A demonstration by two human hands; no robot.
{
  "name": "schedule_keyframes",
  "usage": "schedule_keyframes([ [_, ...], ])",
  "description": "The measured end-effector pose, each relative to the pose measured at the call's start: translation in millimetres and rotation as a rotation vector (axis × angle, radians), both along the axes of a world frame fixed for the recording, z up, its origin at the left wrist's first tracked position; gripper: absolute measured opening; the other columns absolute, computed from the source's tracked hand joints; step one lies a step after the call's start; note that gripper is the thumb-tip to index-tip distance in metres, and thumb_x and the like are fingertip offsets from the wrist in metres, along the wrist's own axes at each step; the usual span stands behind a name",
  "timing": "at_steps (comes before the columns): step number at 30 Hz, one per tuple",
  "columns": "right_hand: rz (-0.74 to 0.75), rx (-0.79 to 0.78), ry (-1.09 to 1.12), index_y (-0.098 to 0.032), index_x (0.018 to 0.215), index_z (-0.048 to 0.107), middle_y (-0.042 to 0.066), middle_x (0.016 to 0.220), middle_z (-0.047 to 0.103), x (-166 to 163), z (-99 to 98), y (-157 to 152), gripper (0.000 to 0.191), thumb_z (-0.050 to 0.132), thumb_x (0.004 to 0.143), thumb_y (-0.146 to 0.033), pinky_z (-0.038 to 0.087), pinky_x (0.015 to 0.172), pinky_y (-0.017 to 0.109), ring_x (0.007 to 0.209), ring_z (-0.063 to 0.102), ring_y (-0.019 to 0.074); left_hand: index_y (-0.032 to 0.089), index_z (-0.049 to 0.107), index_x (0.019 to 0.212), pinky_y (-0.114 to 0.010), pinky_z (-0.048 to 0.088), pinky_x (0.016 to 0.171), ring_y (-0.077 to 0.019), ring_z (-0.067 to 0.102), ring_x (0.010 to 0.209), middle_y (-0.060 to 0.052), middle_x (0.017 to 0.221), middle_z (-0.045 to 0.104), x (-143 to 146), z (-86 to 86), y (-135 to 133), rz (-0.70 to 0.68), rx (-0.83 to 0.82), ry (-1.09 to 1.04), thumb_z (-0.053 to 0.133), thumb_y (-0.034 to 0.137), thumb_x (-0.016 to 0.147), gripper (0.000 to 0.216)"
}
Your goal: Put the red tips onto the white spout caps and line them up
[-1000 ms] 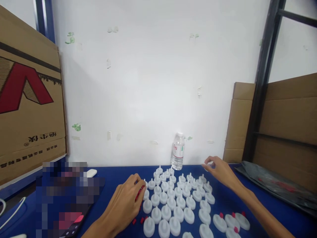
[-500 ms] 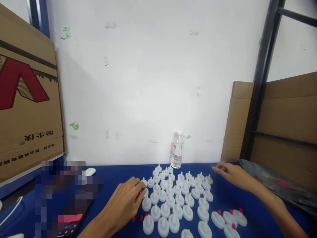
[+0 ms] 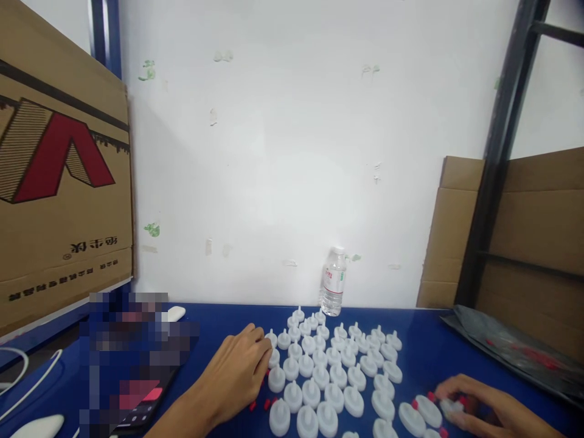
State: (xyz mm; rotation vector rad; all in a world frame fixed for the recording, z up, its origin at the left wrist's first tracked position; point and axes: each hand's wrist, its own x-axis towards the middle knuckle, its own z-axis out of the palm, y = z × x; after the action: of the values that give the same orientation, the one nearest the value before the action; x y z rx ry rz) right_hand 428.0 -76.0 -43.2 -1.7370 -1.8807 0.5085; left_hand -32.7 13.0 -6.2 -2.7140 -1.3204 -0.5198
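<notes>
My left hand point(image 3: 244, 368) rests on the blue table with fingers curled downward, left of many white spouted lids point(image 3: 311, 394). Small red caps point(image 3: 267, 404) lie beside and under it; its fingertips are hidden. At the lower right, my right hand point(image 3: 483, 401) has thumb and fingers round a white lid with a red cap point(image 3: 452, 409), low at the table. Close by lie several more white lids with red-capped spouts point(image 3: 427, 411). The uncapped lids stand with spouts up, in loose rows.
A water bottle point(image 3: 334, 283) stands against the white wall behind the lids. A dark plastic bag point(image 3: 515, 347) lies at the right edge. On the left are a phone point(image 3: 141, 413), a white cable point(image 3: 39, 389) and a large cardboard box point(image 3: 68, 213).
My right hand has come down toward me from the table's far right to the red-capped lids and closed round one. My left hand has hardly moved; the view has shifted slightly left.
</notes>
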Motion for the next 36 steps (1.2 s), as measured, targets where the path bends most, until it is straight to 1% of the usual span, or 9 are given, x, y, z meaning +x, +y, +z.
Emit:
schedule_keyframes([
  [5,-0.035,0.130,0.006,-0.030,0.101,0.078,0.013,0.113,0.074,-16.1,37.3,13.0,0.038,0.060,0.087,-0.060,0.056,0.085,0.033,0.100,0.071,0.0324,0.023,0.061,0.091,-0.035,0.042,0.070,-0.0228,0.059,0.091,-0.003,0.091,0.065,2.2,2.4,-3.3,-0.006,0.097,-0.111,0.031,0.023,0.104,0.032],
  [7,-0.035,0.203,-0.040,-0.028,0.111,0.073,0.011,0.120,0.071,-41.7,53.8,21.4,0.042,0.057,0.089,-0.060,0.056,0.089,0.037,0.105,0.069,0.0319,0.024,0.059,0.092,-0.034,0.040,0.068,-0.0227,0.060,0.089,-0.002,0.090,0.065,2.7,2.0,-6.4,-0.031,0.154,-0.163,0.032,0.023,0.103,0.030],
  [10,0.104,0.293,-0.120,-0.026,0.121,0.065,0.010,0.123,0.067,-99.9,73.5,33.7,0.038,0.050,0.098,-0.052,0.054,0.094,0.039,0.107,0.067,0.0270,0.025,0.055,0.101,-0.033,0.041,0.068,-0.0202,0.062,0.086,-0.001,0.092,0.065,4.0,1.0,-11.6,-0.100,0.191,-0.276,0.032,0.021,0.103,0.023],
  [15,0.283,0.446,-0.240,-0.030,0.150,0.034,0.009,0.129,0.061,-194.2,78.5,40.3,0.054,0.052,0.099,-0.028,0.054,0.095,0.042,0.112,0.064,0.0246,0.025,0.048,0.110,-0.031,0.041,0.063,-0.0187,0.066,0.079,0.001,0.090,0.065,11.2,-0.5,-19.7,-0.183,0.215,-0.299,0.046,0.026,0.099,0.011],
  [18,0.448,0.531,-0.333,-0.029,0.152,0.029,0.008,0.123,0.065,-224.1,71.8,37.6,0.064,0.059,0.096,-0.021,0.056,0.094,0.038,0.112,0.064,0.0239,0.025,0.049,0.108,-0.031,0.042,0.062,-0.0217,0.068,0.083,-0.001,0.093,0.067,16.2,-3.2,-22.1,-0.133,0.234,-0.234,0.050,0.032,0.099,0.011],
  [24,0.496,0.729,-0.439,-0.020,0.147,0.036,0.009,0.109,0.072,-231.2,56.7,40.7,0.074,0.077,0.086,-0.026,0.059,0.084,0.039,0.095,0.069,0.0262,0.025,0.051,0.108,-0.031,0.042,0.061,-0.0236,0.068,0.085,-0.005,0.103,0.067,17.8,-5.1,-21.3,-0.175,0.211,-0.080,0.037,0.019,0.100,0.018],
  [27,0.547,0.769,-0.397,-0.019,0.143,0.044,0.009,0.107,0.074,-219.9,52.0,46.2,0.060,0.071,0.091,-0.033,0.059,0.079,0.034,0.092,0.070,0.0229,0.024,0.052,0.095,-0.031,0.036,0.056,-0.0223,0.066,0.075,-0.005,0.096,0.067,19.7,-1.9,-22.7,-0.212,0.203,-0.033,0.044,0.011,0.088,0.017],
  [32,0.540,0.945,-0.384,-0.015,0.132,0.057,0.010,0.103,0.076,-210.3,58.0,44.5,0.035,0.055,0.101,-0.032,0.059,0.082,0.034,0.092,0.072,0.0207,0.024,0.044,0.080,-0.030,0.030,0.056,-0.0173,0.061,0.064,-0.001,0.077,0.064,36.6,-0.3,-27.4,-0.224,0.228,-0.222,0.031,0.014,0.097,0.023],
  [36,0.580,1.079,-0.431,-0.013,0.130,0.059,0.010,0.110,0.077,-209.0,65.5,43.9,0.030,0.053,0.102,-0.020,0.058,0.092,0.034,0.099,0.072,0.0189,0.024,0.041,0.075,-0.031,0.029,0.055,-0.0151,0.054,0.056,0.001,0.068,0.060,43.7,-6.7,-28.6,-0.216,0.138,-0.402,0.022,0.026,0.104,0.034],
])
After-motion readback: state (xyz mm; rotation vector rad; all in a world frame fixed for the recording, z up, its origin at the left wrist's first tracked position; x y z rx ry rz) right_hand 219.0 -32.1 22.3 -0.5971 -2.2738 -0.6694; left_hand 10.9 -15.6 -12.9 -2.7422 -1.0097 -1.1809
